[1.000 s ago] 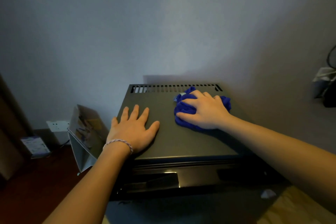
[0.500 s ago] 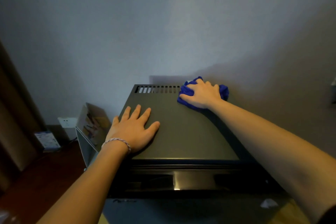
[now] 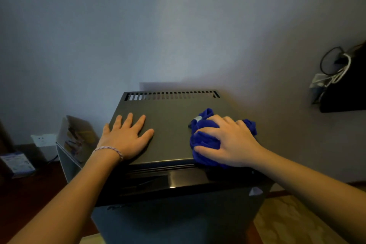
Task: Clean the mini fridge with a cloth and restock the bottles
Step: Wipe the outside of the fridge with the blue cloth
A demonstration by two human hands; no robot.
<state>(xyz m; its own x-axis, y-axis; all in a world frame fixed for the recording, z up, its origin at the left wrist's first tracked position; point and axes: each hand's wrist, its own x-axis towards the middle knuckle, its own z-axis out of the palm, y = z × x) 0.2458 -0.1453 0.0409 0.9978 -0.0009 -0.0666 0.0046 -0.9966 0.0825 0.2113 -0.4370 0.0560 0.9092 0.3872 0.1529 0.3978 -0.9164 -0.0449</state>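
A: Head view — right hand is dragging the blue cloth back from the rear vents to the mini fridge top's front right edge, grip bunched over it.

B: Left hand is staying flat, holding nothing. Top is nearly wiped; bottles aren't in sight.

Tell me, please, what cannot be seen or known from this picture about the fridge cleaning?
- Mini fridge inside and bottles: head view, door shut, none visible.
- Blue cloth: partly hidden under the right hand.
- Box print beside the fridge: too dim and blurred.
- Left hand covers the top beneath it.
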